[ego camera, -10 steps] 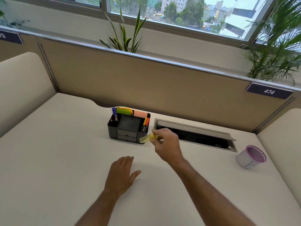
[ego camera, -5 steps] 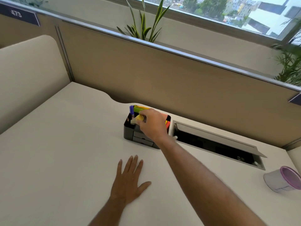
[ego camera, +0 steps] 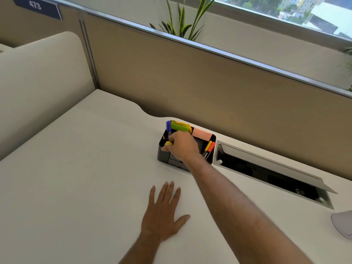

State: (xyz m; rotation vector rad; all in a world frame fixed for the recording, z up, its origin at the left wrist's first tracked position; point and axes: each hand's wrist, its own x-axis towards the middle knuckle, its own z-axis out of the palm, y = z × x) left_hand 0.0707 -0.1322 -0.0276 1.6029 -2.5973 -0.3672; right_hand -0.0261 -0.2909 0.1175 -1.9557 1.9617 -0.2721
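Observation:
A black desk organizer stands on the white desk near the partition. It holds a blue pen, green and yellow sticky pads, a pink pad and orange and red markers. My right hand reaches over the organizer's left compartment and pinches a yellow marker, whose lower part is hidden inside. My left hand lies flat on the desk in front, fingers spread, holding nothing.
An open cable hatch with a raised lid sits right of the organizer. A white cup lies at the right edge. A tan partition with a plant behind it closes the far side; a padded divider stands left.
My right hand carried the yellow marker from in front of the organizer up and left into its left compartment. My left hand stayed flat. The view shifted left and down.

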